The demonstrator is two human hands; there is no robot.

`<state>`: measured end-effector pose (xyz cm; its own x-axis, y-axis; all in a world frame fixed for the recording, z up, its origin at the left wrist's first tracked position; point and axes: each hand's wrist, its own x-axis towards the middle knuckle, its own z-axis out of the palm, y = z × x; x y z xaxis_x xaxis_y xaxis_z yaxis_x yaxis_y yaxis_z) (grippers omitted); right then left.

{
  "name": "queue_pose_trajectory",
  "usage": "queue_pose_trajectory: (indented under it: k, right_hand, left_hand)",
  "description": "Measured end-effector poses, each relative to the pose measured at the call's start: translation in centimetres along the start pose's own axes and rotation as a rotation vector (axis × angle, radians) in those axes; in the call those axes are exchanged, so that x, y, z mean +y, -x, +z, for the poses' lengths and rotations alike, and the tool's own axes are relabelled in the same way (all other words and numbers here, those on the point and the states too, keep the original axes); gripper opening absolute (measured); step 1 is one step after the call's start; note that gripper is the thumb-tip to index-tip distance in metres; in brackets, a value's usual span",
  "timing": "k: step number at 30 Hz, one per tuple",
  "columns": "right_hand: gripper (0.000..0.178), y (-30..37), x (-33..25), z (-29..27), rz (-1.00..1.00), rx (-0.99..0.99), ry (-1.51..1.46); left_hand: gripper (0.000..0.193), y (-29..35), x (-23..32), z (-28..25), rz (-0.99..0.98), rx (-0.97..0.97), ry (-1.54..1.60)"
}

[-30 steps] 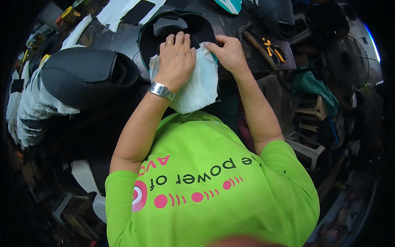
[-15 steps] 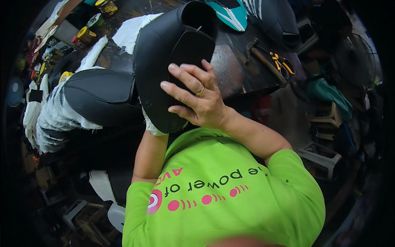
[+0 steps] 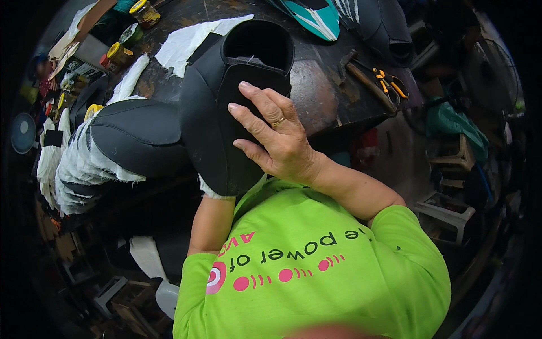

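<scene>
The black cover [image 3: 226, 113] has tipped further upright, right hand [image 3: 276, 138] pressing flat and open to steady it, left hand hidden behind.

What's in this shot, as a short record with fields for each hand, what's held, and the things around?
right hand: spread flat on the black seat cover, ring on one finger
left hand: hidden behind the cover; only the forearm shows
cover: raised off the table, white lining at its lower edge
left of it: stacked seats
on table: hammer, scissors, jars
</scene>
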<state>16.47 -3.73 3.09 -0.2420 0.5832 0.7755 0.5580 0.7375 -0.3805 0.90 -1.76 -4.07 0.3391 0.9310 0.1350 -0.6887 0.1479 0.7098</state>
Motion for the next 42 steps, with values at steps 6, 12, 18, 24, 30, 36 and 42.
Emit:
queue_pose_trajectory:
  k: [6, 12, 18, 24, 30, 36, 42]
  right_hand:
    - [0.042, 1.5, 1.5, -2.2, 0.541, 0.261, -0.819]
    - [0.036, 2.0, 6.6, -5.9, 0.473, 0.187, -0.136]
    - [0.043, 3.6, 6.2, -5.0, 0.156, -0.382, 0.322]
    - [0.041, 4.2, 8.1, -6.9, 0.338, -0.326, -0.116]
    - [0.038, 3.7, 9.8, -8.5, 0.202, -0.329, 0.035]
    - [0.028, 2.2, 10.6, -9.5, 0.115, -0.496, 0.104]
    - [0.028, 1.7, 11.2, -10.1, 0.172, -0.578, 0.036]
  left_hand:
    - [0.056, -2.9, 4.0, 5.3, 0.384, -0.304, -1.52]
    - [0.063, -4.3, -1.5, 3.9, 0.214, -0.369, -2.002]
    - [0.062, -5.0, -1.2, 2.6, 0.193, -0.329, -1.907]
    - [0.057, -4.8, -0.1, 2.4, 0.27, -0.37, -1.946]
    - [0.046, -4.4, -0.9, 2.1, 0.37, -0.515, -1.79]
    - [0.043, -4.2, -0.7, 1.8, 0.427, -0.525, -1.677]
    - [0.048, -3.7, -0.3, 2.4, 0.311, -0.534, -1.651]
